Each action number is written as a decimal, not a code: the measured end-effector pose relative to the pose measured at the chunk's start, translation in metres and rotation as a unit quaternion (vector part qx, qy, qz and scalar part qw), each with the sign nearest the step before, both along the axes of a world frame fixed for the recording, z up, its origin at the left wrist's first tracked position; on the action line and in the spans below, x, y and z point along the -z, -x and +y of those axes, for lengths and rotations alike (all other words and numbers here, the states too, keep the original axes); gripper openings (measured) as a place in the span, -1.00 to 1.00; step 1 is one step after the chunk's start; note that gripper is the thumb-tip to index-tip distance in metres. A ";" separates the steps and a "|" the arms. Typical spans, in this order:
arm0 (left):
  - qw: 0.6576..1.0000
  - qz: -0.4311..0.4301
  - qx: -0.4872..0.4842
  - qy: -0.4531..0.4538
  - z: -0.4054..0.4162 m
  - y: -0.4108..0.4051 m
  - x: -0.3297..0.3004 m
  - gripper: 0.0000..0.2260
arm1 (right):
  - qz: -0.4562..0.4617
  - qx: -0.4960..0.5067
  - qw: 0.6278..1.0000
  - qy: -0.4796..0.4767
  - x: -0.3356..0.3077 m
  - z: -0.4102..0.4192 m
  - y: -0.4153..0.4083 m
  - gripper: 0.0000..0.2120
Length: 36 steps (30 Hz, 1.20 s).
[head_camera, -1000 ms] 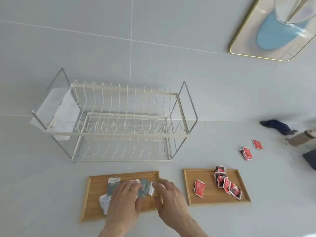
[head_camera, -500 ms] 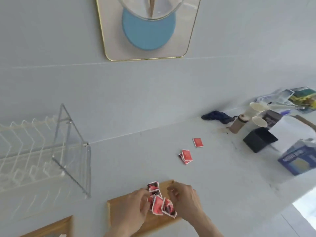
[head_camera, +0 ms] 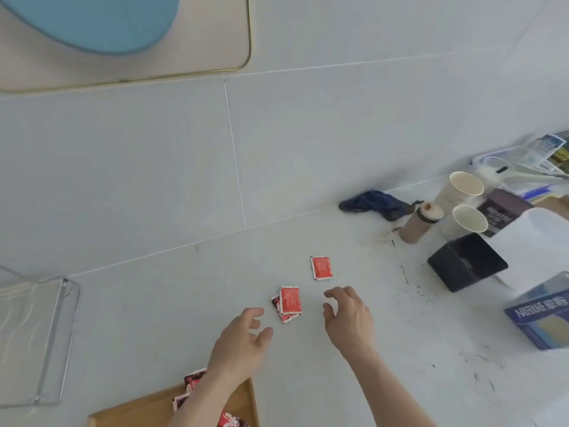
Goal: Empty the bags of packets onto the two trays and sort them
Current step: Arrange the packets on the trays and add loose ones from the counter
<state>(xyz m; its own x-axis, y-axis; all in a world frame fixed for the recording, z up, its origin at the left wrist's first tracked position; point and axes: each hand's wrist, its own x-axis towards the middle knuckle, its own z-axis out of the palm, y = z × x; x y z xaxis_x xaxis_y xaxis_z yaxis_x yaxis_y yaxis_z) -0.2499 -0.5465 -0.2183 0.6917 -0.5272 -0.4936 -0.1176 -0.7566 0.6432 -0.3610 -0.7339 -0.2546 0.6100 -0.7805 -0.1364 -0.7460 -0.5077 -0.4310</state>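
**Loose red packets on the counter, both hands empty**

A small stack of red foil packets lies on the pale grey counter, between my two hands. The top packet is rectangular, printed face up, its long axis running away from me and tilted slightly to the right; the ones under it stick out at the left and near edges. A single red foil packet lies apart, further from me and to the right, long axis likewise pointing away.

My left hand hovers just near-left of the stack, fingers spread and curled, grasping nothing. My right hand hovers just right of the stack, fingers splayed, also empty. Neither touches a packet.

Under my left forearm, the corner of a wooden tray carries more red packets, partly hidden.

To the right stand two white paper cups, a black box and a blue carton. A dark blue cloth lies by the wall.
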 end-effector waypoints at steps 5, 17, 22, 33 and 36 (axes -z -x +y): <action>0.999 -0.023 0.012 -0.039 -0.037 -0.020 0.016 -0.50 | 0.034 -0.075 0.995 0.056 0.017 -0.032 -0.043 -0.53; 0.949 -0.243 0.140 -0.144 -0.083 -0.003 0.050 -0.56 | -0.014 -0.098 0.987 0.126 0.053 -0.027 -0.030 -0.80; 0.969 -0.186 0.072 -0.144 -0.065 0.004 0.046 -0.66 | -0.058 -0.094 0.984 0.141 0.055 -0.009 -0.011 -0.86; 0.988 0.021 -0.146 0.045 0.031 0.002 0.007 -0.67 | -0.229 0.233 0.850 -0.412 0.001 0.077 0.002 -0.87; 0.984 0.008 -0.171 0.046 0.069 0.004 -0.006 -0.69 | -0.211 0.170 0.852 -0.447 -0.006 0.107 0.006 -0.80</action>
<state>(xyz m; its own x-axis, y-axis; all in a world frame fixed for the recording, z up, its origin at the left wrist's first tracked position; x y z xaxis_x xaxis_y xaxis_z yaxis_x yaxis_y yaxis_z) -0.2535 -0.4771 -0.2124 0.8292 -0.3083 -0.4663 0.1442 -0.6880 0.7112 -0.3674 -0.6266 -0.2485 0.5107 -0.6210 -0.5946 -0.4679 0.3795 -0.7982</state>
